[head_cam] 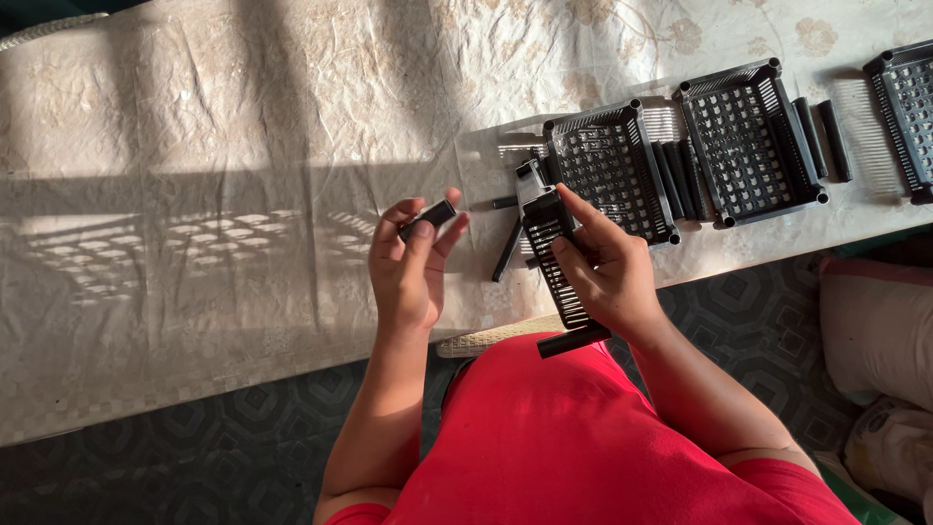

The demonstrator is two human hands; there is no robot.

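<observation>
My left hand (413, 262) grips a short black plastic tube (429, 218) between thumb and fingers, held above the table edge. My right hand (604, 274) holds a black perforated plastic tray (552, 255) on its side, with black leg tubes sticking out at its top and bottom corners. The two hands are a little apart, the tube pointing toward the tray. My red sleeve and torso fill the bottom of the view.
A table covered by a pale floral cloth (243, 194) spans the view. On it lie a black basket tray (607, 167), a second one (746, 141), a third (906, 112) at the right edge, and loose black tubes (671, 180). Dark patterned floor lies below; cushions sit at right.
</observation>
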